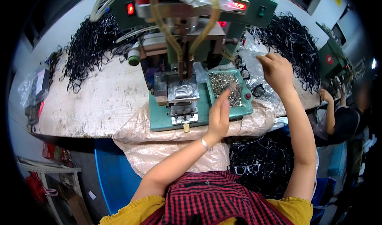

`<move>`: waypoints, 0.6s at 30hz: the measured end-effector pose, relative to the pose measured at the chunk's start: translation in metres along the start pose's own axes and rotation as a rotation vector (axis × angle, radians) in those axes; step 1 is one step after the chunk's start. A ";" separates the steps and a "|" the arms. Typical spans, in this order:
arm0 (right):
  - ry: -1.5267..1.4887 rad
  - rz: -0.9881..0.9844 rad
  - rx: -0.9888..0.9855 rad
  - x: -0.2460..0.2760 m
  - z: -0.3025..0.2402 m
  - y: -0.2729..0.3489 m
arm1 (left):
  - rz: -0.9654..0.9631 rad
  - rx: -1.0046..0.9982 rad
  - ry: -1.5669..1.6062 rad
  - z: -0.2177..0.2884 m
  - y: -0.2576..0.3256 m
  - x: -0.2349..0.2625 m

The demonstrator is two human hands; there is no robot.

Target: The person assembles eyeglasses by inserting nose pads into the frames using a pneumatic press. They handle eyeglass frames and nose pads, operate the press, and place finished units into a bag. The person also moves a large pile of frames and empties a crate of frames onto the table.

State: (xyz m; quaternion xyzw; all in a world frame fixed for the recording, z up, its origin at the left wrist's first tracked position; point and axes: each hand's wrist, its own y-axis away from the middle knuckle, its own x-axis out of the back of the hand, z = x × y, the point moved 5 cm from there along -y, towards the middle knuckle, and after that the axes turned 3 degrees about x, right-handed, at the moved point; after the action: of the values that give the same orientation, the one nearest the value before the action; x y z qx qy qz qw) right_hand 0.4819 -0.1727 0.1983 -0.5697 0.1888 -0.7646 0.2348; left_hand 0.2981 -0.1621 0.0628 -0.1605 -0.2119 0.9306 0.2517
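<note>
My left hand (219, 115) reaches over the near side of a green tray (246, 102) filled with small metal parts (226, 85). Its fingers point toward the parts, but the tips are smeared, so I cannot tell if they hold one. To the right, my right hand (277, 74) is raised above clear plastic sheeting, with its fingers curled in a pinch. Whatever lies between those fingertips is too small to name. Left of the tray stands a green bench press (161, 121) with a metal fixture (183, 90) under its two upright prongs.
Tangled black eyeglass frames pile up at back left (89, 42) and back right (292, 38). More frames (262, 153) fill a container below the table edge, with a clear pair (246, 169) on top. A blue bin (111, 173) stands lower left. Another person (344, 117) sits at far right.
</note>
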 end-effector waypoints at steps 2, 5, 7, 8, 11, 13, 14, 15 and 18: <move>0.231 -0.306 -0.070 -0.032 0.015 0.019 | -0.186 0.018 -0.093 0.012 0.033 -0.008; -0.009 -0.097 -0.109 -0.030 -0.028 0.010 | -0.291 0.066 -0.208 0.037 0.050 0.013; -0.252 -0.140 -0.157 -0.024 -0.075 -0.001 | -0.309 0.087 -0.242 0.041 0.058 0.031; -0.429 -0.306 -0.287 -0.043 -0.090 -0.007 | -0.313 0.101 -0.243 0.047 0.060 0.037; -0.503 -0.338 -0.323 -0.086 -0.122 -0.021 | -0.262 0.113 -0.218 0.052 0.066 0.052; -0.658 -0.324 -0.319 -0.104 -0.129 -0.029 | -0.193 0.148 -0.203 0.054 0.073 0.062; -0.661 -0.214 -0.241 -0.102 -0.128 -0.037 | -0.151 0.148 -0.195 0.056 0.076 0.068; -0.661 -0.105 -0.166 -0.101 -0.124 -0.046 | -0.132 0.164 -0.175 0.057 0.076 0.072; -0.694 -0.115 0.039 -0.112 -0.128 -0.067 | -0.065 0.193 -0.139 0.056 0.088 0.082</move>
State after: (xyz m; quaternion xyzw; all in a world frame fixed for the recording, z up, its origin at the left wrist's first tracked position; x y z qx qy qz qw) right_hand 0.3768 -0.0506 0.1123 -0.8007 0.0507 -0.5409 0.2523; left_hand 0.1731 -0.2042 0.0533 -0.0638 -0.1436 0.9468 0.2807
